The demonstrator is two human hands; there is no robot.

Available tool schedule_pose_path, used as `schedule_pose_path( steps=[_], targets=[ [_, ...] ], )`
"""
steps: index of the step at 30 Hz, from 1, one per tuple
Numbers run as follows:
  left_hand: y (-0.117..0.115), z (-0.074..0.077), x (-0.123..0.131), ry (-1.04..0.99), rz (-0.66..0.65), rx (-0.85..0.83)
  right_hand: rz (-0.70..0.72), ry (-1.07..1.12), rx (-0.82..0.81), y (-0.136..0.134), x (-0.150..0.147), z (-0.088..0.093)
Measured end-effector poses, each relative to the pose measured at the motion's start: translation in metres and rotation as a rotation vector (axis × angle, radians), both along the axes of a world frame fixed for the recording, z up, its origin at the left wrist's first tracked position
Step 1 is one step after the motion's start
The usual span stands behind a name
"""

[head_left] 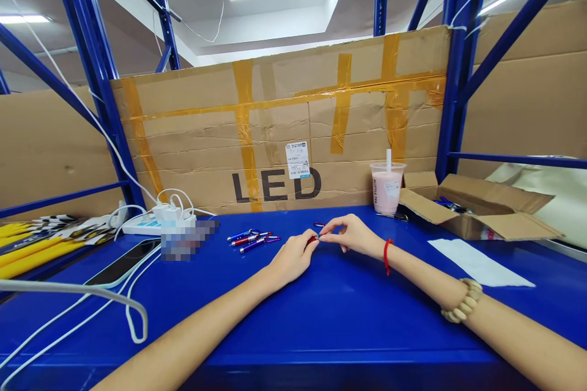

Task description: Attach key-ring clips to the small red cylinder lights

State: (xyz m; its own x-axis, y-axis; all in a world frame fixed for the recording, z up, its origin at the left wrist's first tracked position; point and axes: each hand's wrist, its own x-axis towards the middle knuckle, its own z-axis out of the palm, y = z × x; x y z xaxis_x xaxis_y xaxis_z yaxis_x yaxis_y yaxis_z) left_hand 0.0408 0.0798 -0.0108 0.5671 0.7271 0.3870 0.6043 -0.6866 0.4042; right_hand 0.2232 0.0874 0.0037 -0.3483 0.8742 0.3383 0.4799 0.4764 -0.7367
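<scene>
My left hand (pixel 296 256) is closed around a small red metal tube (pixel 312 239), mostly hidden by the fingers. At its silvery end, the thumb and index fingertip of my right hand (pixel 355 234) come together in a pinch; the tiny part between them is too small to make out. Just left of my hands, several slim metal tubes with clips lie on the blue tabletop (pixel 358 311), among them a blue one (pixel 241 235), a red one (pixel 244 240) and a purple one (pixel 252 245). Another small dark red piece (pixel 319 224) lies behind my fingers.
A pink drink cup (pixel 386 189) with a straw stands at the back right beside an open cardboard box (pixel 477 204) holding small items. White paper (pixel 481 263) lies in front. At left are a phone (pixel 123 264), white cables and a power strip (pixel 137 224). Cardboard (pixel 206 140) walls the back.
</scene>
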Motion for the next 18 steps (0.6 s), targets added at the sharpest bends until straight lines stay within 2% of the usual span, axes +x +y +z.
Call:
schedule_pose_path(
  steps=[13,18],
  targets=[
    [-0.0031,0.0002,-0.0015,-0.079,-0.157,-0.020,0.052,0.058,0.007,-0.0002,0.0032,0.0055],
    [-0.0002,-0.0041,-0.0017,-0.134,-0.143,-0.031,0.039,0.075,0.005,-0.0009,0.0007,-0.0002]
  ],
)
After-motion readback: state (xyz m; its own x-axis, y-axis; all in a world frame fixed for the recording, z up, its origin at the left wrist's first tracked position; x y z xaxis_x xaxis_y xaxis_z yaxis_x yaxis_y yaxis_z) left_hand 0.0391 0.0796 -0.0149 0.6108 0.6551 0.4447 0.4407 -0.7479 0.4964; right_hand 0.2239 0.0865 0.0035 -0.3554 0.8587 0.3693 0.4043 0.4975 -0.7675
